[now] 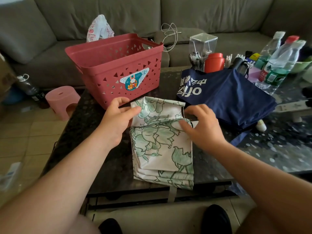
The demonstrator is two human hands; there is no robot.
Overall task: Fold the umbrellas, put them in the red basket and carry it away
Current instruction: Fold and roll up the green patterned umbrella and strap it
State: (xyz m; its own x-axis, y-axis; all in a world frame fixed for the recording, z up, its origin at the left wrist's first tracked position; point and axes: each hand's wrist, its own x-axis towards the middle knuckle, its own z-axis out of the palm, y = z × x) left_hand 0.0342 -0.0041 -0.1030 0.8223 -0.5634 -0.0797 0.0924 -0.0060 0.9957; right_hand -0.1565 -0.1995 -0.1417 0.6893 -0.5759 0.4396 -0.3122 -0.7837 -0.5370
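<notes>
Floral umbrella: I see a white fabric umbrella printed with green flowers (pixel 162 146) lying flat in pleats on the dark speckled glass table (pixel 94 141), running from the near edge towards the middle, its far end partly folded back over itself.
Left hand: my left hand (pixel 116 119) pinches the far-left corner of the floral umbrella, thumb on top of the cloth, the other fingers curled at its edge.
Right hand: my right hand (pixel 200 125) has its fingers curled onto the folded-over flap at the far-right side, gripping the cloth there.
Red basket: the red plastic basket with triangular cut-outs and a sticker on its front (pixel 118 68) stands upright towards the table's far-left corner, just beyond the floral umbrella; I cannot tell whether they touch.
Blue umbrella: a navy fabric umbrella with white lettering (pixel 224 95) lies collapsed on the right half of the table, just beside the floral one.
Far-right corner: clear plastic bottles (pixel 276 61) and a red cylindrical tin (pixel 214 62) stand behind the blue umbrella.
Floor: a pink plastic stool (pixel 62 100) sits left of the table.
Background: a grey fabric sofa (pixel 185 14) lies beyond the far edge.
</notes>
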